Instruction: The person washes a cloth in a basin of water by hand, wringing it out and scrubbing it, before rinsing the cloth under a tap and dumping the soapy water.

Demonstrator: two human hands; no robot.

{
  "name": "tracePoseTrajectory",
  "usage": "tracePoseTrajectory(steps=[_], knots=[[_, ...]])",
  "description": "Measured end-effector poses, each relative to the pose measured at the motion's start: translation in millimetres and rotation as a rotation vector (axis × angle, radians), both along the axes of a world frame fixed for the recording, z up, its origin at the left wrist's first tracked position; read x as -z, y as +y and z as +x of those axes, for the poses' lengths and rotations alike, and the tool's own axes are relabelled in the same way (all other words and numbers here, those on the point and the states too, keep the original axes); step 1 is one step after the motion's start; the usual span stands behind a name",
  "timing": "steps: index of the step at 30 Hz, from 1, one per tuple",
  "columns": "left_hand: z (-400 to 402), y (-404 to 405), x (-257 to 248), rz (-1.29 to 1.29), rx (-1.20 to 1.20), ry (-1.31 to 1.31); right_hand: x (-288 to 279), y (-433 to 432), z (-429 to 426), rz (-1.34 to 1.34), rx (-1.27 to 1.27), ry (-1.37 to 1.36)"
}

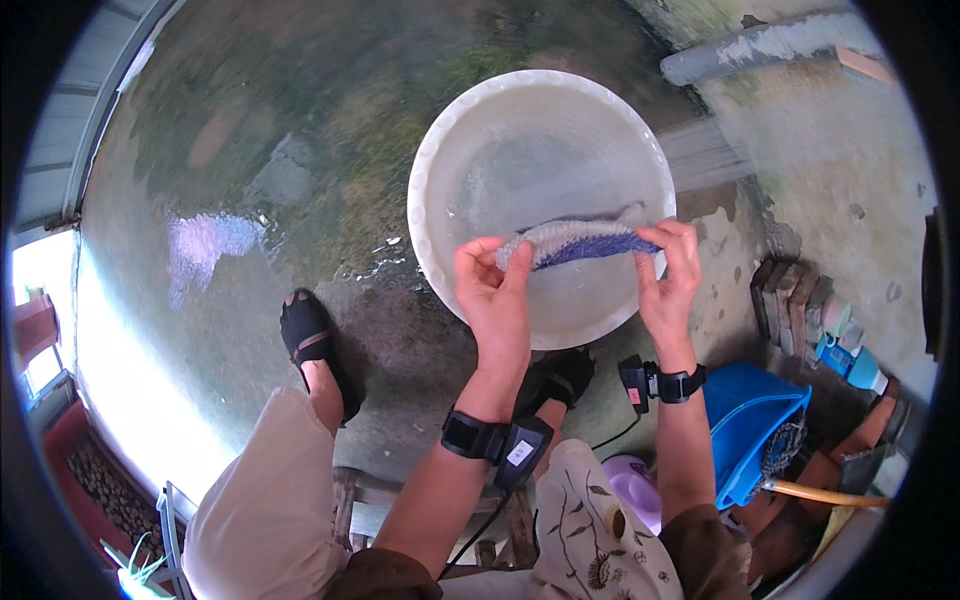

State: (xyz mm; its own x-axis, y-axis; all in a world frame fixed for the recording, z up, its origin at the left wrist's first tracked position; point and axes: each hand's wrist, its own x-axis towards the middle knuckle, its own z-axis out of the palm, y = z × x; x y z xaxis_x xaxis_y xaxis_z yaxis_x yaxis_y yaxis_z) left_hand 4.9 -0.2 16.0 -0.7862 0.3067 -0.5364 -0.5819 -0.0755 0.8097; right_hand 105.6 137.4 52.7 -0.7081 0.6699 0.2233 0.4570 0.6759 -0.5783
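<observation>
A grey and dark-blue knitted cloth [585,236], perhaps a sock, is stretched between my two hands above a large white plastic basin [427,247]. My left hand [495,292] pinches its left end between thumb and fingers. At the other end, my right hand [670,262] grips the blue edge near the basin's right rim. Water [517,165] lies in the basin, its surface rippled. A blurred stream of water [705,154] enters across the right rim from the wall side. Both wrists wear black straps with small boxes and cables.
Wet, mossy concrete floor [300,180] surrounds the basin. A grey pipe [757,49] runs along the wall at upper right. Stacked bricks [791,304], a blue bottle [847,364], a blue plastic bucket [750,420] and a purple plastic container [634,487] stand at right.
</observation>
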Motion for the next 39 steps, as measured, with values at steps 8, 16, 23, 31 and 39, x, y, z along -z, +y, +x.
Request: tracePoseTrajectory(steps=[8, 16, 23, 31, 39], knots=[[30, -8, 23, -0.090, 0.265, -0.488, 72, 21, 6, -0.222, -0.250, -0.589], [18, -3, 31, 0.093, 0.123, -0.688, 134, 23, -12, -0.475, -0.484, -0.729], [14, 3, 34, 0.113, 0.072, -0.740, 125, 27, -18, -0.661, -0.163, -0.625], [14, 5, 55, 0.258, -0.047, -0.753, 18, -62, -36, -0.939, -0.143, -0.032], [23, 7, 59, 0.242, -0.007, -0.614, 89, -34, -37, -0.278, -0.091, -0.356]])
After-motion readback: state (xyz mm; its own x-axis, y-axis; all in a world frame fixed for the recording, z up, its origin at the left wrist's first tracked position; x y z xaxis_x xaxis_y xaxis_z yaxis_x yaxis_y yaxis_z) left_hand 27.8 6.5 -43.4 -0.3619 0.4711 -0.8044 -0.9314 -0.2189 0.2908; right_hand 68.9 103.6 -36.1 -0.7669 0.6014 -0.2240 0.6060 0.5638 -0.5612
